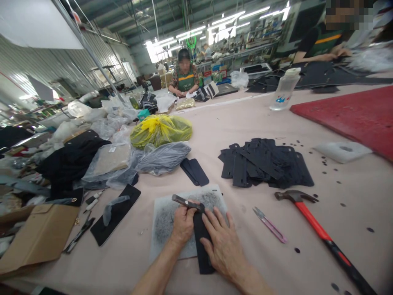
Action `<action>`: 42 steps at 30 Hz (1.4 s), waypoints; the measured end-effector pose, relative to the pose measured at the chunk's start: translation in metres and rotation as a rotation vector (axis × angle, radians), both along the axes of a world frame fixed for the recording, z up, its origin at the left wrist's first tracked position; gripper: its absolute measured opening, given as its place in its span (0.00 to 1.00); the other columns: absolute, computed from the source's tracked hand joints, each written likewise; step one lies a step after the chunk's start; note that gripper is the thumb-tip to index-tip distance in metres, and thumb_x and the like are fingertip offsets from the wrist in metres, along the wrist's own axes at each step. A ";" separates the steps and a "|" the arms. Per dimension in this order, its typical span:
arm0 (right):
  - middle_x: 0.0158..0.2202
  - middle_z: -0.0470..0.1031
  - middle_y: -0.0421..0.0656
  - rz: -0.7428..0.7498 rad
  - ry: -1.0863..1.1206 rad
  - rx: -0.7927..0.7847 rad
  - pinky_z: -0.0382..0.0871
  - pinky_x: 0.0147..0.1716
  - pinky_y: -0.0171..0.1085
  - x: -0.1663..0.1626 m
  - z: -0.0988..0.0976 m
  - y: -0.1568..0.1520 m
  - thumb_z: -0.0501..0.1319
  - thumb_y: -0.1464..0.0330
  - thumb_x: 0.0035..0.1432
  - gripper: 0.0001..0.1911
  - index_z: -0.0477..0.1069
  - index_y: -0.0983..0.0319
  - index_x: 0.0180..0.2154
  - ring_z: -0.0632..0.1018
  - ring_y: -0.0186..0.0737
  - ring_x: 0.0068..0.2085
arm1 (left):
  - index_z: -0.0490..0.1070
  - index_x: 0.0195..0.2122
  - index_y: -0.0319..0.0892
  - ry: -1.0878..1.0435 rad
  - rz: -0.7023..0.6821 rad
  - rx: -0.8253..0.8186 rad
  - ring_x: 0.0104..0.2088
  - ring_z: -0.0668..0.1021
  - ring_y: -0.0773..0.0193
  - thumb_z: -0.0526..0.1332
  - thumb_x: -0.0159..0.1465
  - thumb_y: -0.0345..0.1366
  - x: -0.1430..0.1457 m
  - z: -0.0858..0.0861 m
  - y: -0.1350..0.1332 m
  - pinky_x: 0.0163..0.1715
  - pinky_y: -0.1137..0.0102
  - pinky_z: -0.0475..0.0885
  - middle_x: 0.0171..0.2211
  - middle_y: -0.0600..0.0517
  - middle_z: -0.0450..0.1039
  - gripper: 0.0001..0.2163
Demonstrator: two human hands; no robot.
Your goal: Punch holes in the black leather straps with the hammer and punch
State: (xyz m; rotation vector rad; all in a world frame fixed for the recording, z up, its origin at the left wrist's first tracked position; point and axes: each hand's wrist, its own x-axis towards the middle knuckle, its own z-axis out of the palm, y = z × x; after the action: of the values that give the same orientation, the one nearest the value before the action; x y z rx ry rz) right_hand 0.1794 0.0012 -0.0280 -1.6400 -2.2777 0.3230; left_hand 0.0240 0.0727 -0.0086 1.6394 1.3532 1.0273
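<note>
A narrow black strip (201, 246) lies on a scuffed white cutting pad (166, 221) near the table's front edge. My left hand (183, 224) is closed around a metal punch tool (184, 202), whose tip rests at the strip's far end. My right hand (221, 241) lies flat on the strip with fingers spread, pressing it down. A red-handled hammer (319, 231) lies on the table to the right of both hands, untouched.
Small pink snips (270, 225) lie between pad and hammer. A pile of black strips (265, 164) sits beyond, with punched black dots scattered around. Bags (159, 131), a cardboard box (39, 237) and black pieces crowd the left. A red mat (353, 114) and bottle (284, 90) stand far right. Other people work at the far end.
</note>
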 end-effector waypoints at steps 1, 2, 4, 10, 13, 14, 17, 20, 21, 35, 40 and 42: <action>0.68 0.52 0.43 0.001 0.006 0.001 0.35 0.64 0.61 0.000 0.000 0.000 0.54 0.65 0.60 0.31 0.56 0.59 0.65 0.50 0.55 0.68 | 0.77 0.39 0.40 0.010 0.001 -0.002 0.43 0.78 0.58 0.54 0.65 0.34 0.000 0.000 0.000 0.47 0.67 0.71 0.39 0.47 0.79 0.11; 0.68 0.52 0.43 0.001 0.012 0.003 0.36 0.63 0.61 0.000 0.001 0.000 0.54 0.65 0.60 0.31 0.56 0.59 0.65 0.50 0.56 0.68 | 0.77 0.39 0.40 0.019 0.005 -0.003 0.43 0.79 0.58 0.54 0.65 0.34 0.000 0.000 0.000 0.47 0.66 0.71 0.40 0.47 0.79 0.11; 0.68 0.53 0.44 0.000 0.024 0.004 0.36 0.63 0.62 0.000 0.001 0.001 0.55 0.66 0.59 0.32 0.56 0.59 0.65 0.50 0.56 0.68 | 0.77 0.40 0.41 0.038 0.014 -0.009 0.44 0.79 0.58 0.54 0.66 0.34 0.001 0.000 0.000 0.47 0.66 0.71 0.41 0.47 0.79 0.12; 0.67 0.54 0.45 -0.002 0.054 0.021 0.36 0.64 0.62 0.001 -0.001 0.001 0.56 0.67 0.58 0.33 0.56 0.60 0.64 0.50 0.57 0.68 | 0.77 0.41 0.44 0.068 0.023 -0.012 0.44 0.79 0.57 0.54 0.66 0.34 0.002 -0.001 0.000 0.48 0.66 0.71 0.41 0.48 0.80 0.11; 0.68 0.53 0.45 0.004 0.056 0.016 0.34 0.64 0.62 0.001 -0.002 0.001 0.56 0.67 0.58 0.33 0.55 0.60 0.65 0.49 0.57 0.68 | 0.77 0.41 0.44 0.075 0.025 -0.007 0.44 0.79 0.58 0.54 0.66 0.34 0.003 -0.001 0.000 0.49 0.66 0.71 0.41 0.49 0.80 0.11; 0.68 0.52 0.45 0.007 0.057 0.012 0.34 0.64 0.62 0.001 -0.002 0.001 0.56 0.67 0.58 0.33 0.55 0.60 0.65 0.49 0.57 0.68 | 0.77 0.41 0.44 0.075 0.024 -0.007 0.44 0.79 0.58 0.54 0.65 0.34 0.003 -0.002 0.001 0.49 0.66 0.71 0.41 0.49 0.80 0.11; 0.68 0.52 0.45 0.006 0.057 0.006 0.33 0.64 0.62 0.001 -0.001 0.001 0.56 0.67 0.58 0.33 0.55 0.60 0.65 0.49 0.57 0.68 | 0.77 0.40 0.43 0.074 0.021 -0.013 0.44 0.78 0.58 0.55 0.65 0.33 0.003 -0.003 0.000 0.49 0.66 0.71 0.41 0.49 0.79 0.11; 0.68 0.52 0.45 0.006 0.055 0.010 0.33 0.63 0.62 0.001 -0.001 0.001 0.55 0.66 0.59 0.32 0.55 0.61 0.65 0.48 0.58 0.68 | 0.77 0.41 0.43 0.088 0.023 -0.011 0.45 0.78 0.58 0.54 0.66 0.34 0.003 -0.004 0.000 0.49 0.66 0.71 0.41 0.49 0.79 0.11; 0.68 0.52 0.45 0.007 0.055 0.012 0.33 0.63 0.62 0.001 -0.001 0.001 0.55 0.67 0.59 0.32 0.56 0.61 0.65 0.48 0.58 0.68 | 0.77 0.41 0.43 0.090 0.023 -0.010 0.45 0.78 0.58 0.54 0.66 0.34 0.003 -0.004 0.000 0.49 0.66 0.71 0.41 0.49 0.79 0.11; 0.67 0.54 0.46 0.003 0.073 0.014 0.35 0.63 0.63 0.000 -0.003 0.001 0.56 0.68 0.57 0.33 0.56 0.61 0.64 0.50 0.58 0.68 | 0.76 0.41 0.42 0.242 0.003 0.085 0.43 0.80 0.57 0.52 0.64 0.32 0.007 -0.010 0.000 0.47 0.64 0.73 0.41 0.47 0.80 0.12; 0.64 0.61 0.46 -0.013 0.179 0.045 0.50 0.62 0.56 0.018 0.005 -0.003 0.54 0.67 0.61 0.26 0.62 0.60 0.60 0.57 0.52 0.65 | 0.74 0.42 0.41 0.277 -0.052 0.121 0.43 0.80 0.58 0.52 0.64 0.30 0.008 -0.012 0.003 0.47 0.65 0.73 0.40 0.47 0.79 0.12; 0.62 0.64 0.48 -0.132 0.207 0.132 0.57 0.60 0.52 0.044 0.010 -0.007 0.51 0.66 0.63 0.21 0.65 0.61 0.57 0.62 0.49 0.63 | 0.74 0.42 0.41 0.280 -0.059 0.132 0.43 0.80 0.57 0.53 0.63 0.29 0.008 -0.014 0.004 0.47 0.64 0.73 0.40 0.46 0.79 0.11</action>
State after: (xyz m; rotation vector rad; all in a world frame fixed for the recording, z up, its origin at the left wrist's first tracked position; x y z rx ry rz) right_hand 0.2233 -0.0061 -0.0180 -1.6009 -1.9862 0.2888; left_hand 0.0318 0.0765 -0.0225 1.9680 1.4304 0.8921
